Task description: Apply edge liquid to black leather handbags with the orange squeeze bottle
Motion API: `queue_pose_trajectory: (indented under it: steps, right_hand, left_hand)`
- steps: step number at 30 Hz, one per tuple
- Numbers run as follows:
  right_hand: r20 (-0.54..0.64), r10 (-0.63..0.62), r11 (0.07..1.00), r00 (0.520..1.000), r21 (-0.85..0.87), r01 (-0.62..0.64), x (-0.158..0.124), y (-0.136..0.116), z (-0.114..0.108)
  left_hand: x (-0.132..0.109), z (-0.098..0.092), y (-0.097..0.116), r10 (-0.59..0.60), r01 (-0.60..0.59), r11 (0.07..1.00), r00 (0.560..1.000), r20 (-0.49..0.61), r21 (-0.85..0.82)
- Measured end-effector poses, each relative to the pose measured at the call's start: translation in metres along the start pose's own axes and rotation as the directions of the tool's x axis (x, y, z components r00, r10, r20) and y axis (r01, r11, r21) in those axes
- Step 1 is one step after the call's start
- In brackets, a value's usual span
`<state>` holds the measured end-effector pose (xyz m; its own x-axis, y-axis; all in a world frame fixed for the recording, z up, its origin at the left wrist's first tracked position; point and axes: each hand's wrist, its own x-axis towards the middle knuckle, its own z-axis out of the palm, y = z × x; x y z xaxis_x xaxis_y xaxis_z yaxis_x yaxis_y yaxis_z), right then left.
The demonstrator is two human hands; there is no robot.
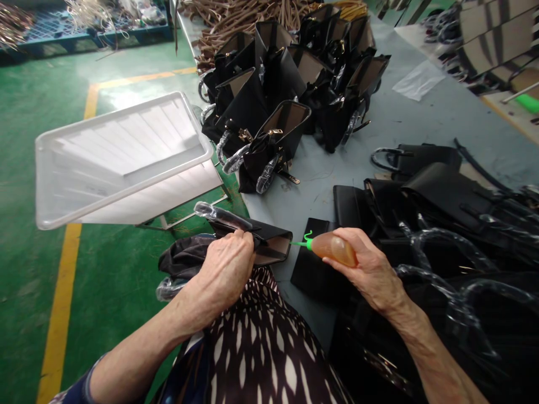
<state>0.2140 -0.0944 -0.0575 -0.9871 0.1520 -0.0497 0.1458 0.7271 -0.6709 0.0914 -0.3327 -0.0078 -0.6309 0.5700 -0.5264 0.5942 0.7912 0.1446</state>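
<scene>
My left hand (229, 261) is closed on a black handbag (275, 240) that lies tilted at the table's near edge, its open end toward the right. One wrapped handle (221, 213) of this bag sticks out beyond my knuckles. In my right hand (370, 269) is a squeeze bottle (334, 248) of amber liquid, held sideways. Its thin green nozzle points left, with the tip close to the bag's open rim; whether they touch I cannot tell. A flat black piece (314, 275) lies under and beside the bottle.
Several black handbags (273, 78) stand open at the table's far left, before a heap of brown straps (236, 22). More black bags (442, 191) with wrapped handles crowd the right. A white plastic tray (122, 151) sits left of the table (404, 118).
</scene>
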Motion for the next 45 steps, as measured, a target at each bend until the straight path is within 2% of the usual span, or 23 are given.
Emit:
queue_pose_trajectory:
  steps: [12, 18, 29, 36, 45]
  right_hand:
    - [0.034, 0.071, 0.997, 0.997, 0.031, -0.072, -0.009, 0.005, 0.003]
    - [0.047, 0.087, 0.995, 0.995, 0.042, -0.089, -0.015, 0.007, 0.006]
    - [0.019, 0.156, 0.987, 0.988, 0.046, -0.157, -0.019, 0.007, 0.008]
    - [0.002, 0.203, 0.978, 0.979, 0.054, -0.203, -0.021, 0.007, 0.009]
    - [0.026, 0.196, 0.980, 0.980, 0.026, -0.196, -0.021, 0.006, 0.010]
  left_hand:
    - [-0.006, 0.011, -0.004, 0.029, -0.029, 0.999, 0.999, -0.013, 0.024]
    - [-0.007, 0.007, 0.001, -0.015, 0.012, 0.999, 0.997, 0.072, 0.040]
    - [-0.014, 0.016, 0.004, -0.013, 0.011, 0.999, 0.996, 0.083, 0.030]
    - [-0.016, 0.015, 0.007, -0.060, 0.056, 0.998, 0.986, 0.155, 0.030]
    - [-0.018, 0.021, 0.009, -0.012, 0.004, 0.999, 0.989, 0.151, 0.050]
